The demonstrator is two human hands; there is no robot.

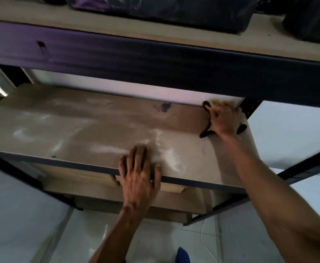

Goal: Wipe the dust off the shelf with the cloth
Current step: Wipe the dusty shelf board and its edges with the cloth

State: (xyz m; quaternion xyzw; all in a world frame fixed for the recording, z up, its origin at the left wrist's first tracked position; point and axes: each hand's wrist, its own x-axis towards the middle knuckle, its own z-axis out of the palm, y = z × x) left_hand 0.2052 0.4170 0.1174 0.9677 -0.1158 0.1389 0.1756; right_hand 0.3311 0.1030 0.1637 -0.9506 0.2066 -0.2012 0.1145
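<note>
The shelf (83,130) is a brown board in a dark metal frame, streaked with white dust across its left and middle. My right hand (222,120) presses a yellow cloth with black edging (207,107) flat on the board at its far right corner, fingers spread over it; most of the cloth is hidden under the hand. My left hand (139,171) rests palm down on the shelf's front edge near the middle, fingers apart, holding nothing. A dark stain (165,107) marks the board near the back.
The upper shelf (117,21) hangs close overhead and carries a dark bin (174,10) and a dark bag (310,19). A lower shelf (174,200) holds wooden pieces. A black perforated upright (250,109) stands right of the cloth. A white cable (204,242) lies on the tiled floor.
</note>
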